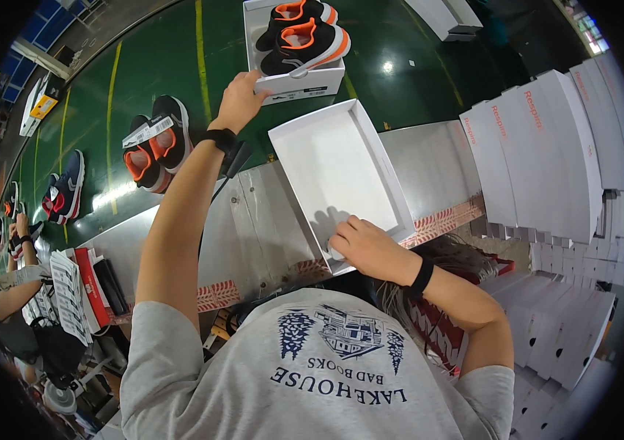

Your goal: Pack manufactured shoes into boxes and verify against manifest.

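Note:
My left hand [241, 101] reaches forward and closes on the near left corner of a white shoebox [304, 85] on the green belt. A pair of black sneakers [303, 45] with orange linings lies in that box. Nearer to me, an empty white shoebox [337, 165] sits tilted, open side up, across the metal edge of the line. My right hand [370, 248] is at its near left corner, fingers curled and closed there; the fingertips are partly hidden. Black bands circle both wrists.
Another pair of black and orange sneakers [156, 147] with a paper label lies left on the green belt [231, 37]. Farther left is a dark blue shoe [67, 187]. Stacked white boxes [539, 154] fill the right side. A co-worker's arm [15, 293] shows at far left.

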### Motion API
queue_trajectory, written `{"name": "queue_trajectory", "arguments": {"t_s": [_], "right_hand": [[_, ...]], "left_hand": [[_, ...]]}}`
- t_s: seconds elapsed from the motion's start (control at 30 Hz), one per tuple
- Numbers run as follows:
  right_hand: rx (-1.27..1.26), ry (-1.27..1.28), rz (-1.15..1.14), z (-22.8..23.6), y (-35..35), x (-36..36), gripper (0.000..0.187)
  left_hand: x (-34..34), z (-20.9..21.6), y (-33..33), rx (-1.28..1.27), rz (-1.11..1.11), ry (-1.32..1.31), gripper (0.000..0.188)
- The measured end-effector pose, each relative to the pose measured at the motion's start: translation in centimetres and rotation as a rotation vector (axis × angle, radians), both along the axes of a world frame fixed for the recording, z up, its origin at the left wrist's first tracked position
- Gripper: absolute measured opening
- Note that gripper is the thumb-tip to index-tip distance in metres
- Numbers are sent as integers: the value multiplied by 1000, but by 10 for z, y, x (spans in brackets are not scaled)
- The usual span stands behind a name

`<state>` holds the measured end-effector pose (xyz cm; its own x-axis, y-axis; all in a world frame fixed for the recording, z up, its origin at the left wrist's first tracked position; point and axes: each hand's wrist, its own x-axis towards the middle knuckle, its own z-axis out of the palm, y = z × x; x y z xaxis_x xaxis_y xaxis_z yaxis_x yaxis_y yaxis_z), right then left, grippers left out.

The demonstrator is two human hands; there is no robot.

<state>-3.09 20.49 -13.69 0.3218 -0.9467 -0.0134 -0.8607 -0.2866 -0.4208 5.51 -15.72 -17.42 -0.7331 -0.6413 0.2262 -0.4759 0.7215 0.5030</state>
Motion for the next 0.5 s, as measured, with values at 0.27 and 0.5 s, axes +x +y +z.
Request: {"name": "queue_trajectory", "arguments": {"t_s": [0.27, 0.5], "right_hand": [[-300, 59, -898, 26, 16, -123, 28], [-419, 349, -1044, 40, 45, -93, 52]], "left_hand": [[-1, 65, 10, 59, -24, 63, 32], [44, 87, 50, 34, -5, 86, 31]]}}
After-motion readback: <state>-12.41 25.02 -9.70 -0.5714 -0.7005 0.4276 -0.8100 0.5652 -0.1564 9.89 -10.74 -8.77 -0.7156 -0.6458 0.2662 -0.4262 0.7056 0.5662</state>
